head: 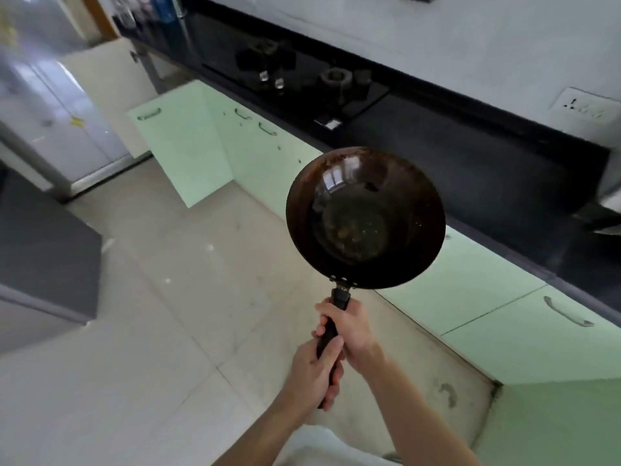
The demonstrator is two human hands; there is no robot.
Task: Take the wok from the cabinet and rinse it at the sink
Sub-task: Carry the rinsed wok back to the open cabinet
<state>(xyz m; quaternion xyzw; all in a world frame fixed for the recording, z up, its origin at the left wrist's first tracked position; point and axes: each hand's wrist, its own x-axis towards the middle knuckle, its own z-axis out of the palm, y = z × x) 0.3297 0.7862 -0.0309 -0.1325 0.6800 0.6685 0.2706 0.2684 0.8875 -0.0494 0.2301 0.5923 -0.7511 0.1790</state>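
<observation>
A person holds a dark wok (365, 218) out over the tiled floor (168, 270), both hands wrapped around its black handle (331, 334); the right hand (349, 326) grips nearer the bowl, the left hand (311, 373) behind it; at 12 o'clock, a stove (295, 74) sits on the black desk (470, 156); a pale green cabinet door (181, 142) stands open at 10 o'clock.
</observation>
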